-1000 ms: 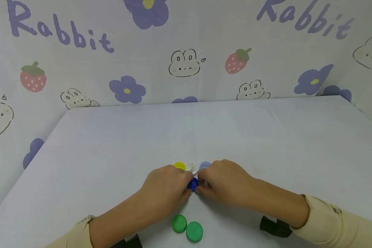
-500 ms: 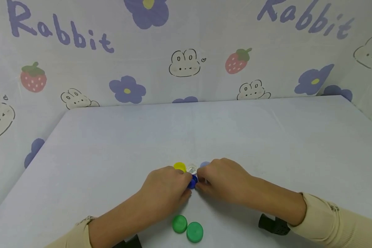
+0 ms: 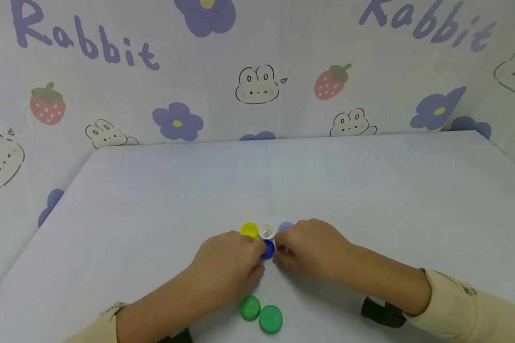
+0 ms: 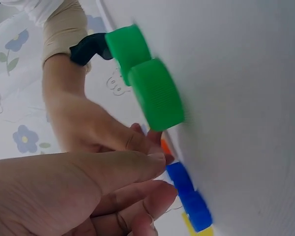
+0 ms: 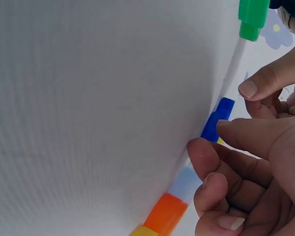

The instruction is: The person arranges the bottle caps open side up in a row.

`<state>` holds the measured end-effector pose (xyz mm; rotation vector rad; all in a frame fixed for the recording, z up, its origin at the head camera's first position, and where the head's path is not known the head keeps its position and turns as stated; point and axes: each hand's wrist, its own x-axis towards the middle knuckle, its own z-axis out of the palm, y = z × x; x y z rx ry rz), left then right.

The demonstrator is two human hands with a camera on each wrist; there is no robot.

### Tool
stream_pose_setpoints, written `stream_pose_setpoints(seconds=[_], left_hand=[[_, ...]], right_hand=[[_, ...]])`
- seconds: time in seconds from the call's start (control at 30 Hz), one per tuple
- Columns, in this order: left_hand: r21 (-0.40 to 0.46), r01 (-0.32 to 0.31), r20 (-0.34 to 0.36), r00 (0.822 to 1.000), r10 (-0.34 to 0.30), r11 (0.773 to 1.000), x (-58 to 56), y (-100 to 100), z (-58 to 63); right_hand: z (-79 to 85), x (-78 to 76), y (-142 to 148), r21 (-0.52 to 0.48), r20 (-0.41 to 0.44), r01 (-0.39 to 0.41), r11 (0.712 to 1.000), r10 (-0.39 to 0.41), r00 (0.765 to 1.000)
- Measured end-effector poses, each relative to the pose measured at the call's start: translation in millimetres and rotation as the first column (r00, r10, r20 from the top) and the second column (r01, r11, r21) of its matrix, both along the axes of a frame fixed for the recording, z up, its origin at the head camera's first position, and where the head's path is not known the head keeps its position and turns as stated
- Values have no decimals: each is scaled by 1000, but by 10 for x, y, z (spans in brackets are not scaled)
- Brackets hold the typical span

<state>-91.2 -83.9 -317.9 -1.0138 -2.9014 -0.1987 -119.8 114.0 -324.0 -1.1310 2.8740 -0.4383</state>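
Observation:
In the head view, a dark blue bottle cap (image 3: 268, 248) lies between the two hands, just in front of a whitish cap (image 3: 267, 232). My left hand (image 3: 227, 259) has its forefinger at the cap's left side, thumb lower and apart. Loosely bent, the fingers of my right hand (image 3: 313, 250) are right at its other edge. Two blue shapes (image 4: 196, 211) show side by side in the left wrist view. A yellow cap (image 3: 249, 230) and a pale blue cap (image 3: 285, 226) flank the whitish one; the right hand partly covers the pale one.
Two green caps (image 3: 271, 319) lie nearer the person on the white table (image 3: 257, 186). An orange cap (image 5: 166, 214) shows in the right wrist view, hidden in the head view. Black straps (image 3: 383, 312) sit at both wrists. A rabbit-print cloth (image 3: 257, 47) hangs behind the table.
The dark blue cap has shifted slightly away from the person, toward the whitish cap, and its hollow inside now shows. The left thumb has moved off it; the green caps stay put.

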Motion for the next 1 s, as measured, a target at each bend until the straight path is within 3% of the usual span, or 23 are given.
stream_pose_setpoints(seconds=[0.13, 0.23, 0.4, 0.57, 0.7, 0.8, 1.0], left_hand=[[-32, 0, 53, 999, 2, 999, 49, -59, 37], [-95, 19, 172, 985, -3, 995, 80, -96, 61], [-177, 65, 343, 939, -1, 982, 136, -146, 93], [-162, 94, 465, 885, -8, 982, 159, -149, 95], [-58, 128, 461, 883, -87, 990, 183, -133, 40], [9, 145, 431, 892, -134, 989, 197, -110, -14], [6, 121, 461, 881, -110, 993, 181, -50, -76]], right_hand=[[14, 67, 23, 14, 23, -6, 1000, 6, 1000], [15, 148, 44, 20, 56, -25, 999, 24, 998], [21, 304, 85, 45, 155, -70, 997, 62, 986], [42, 424, 85, 90, 260, -112, 990, 85, 962], [25, 489, 71, 85, 308, -143, 986, 111, 945], [-24, 526, 64, 73, 253, -177, 981, 154, 955], [-139, 561, 32, 72, 104, -193, 979, 185, 977]])
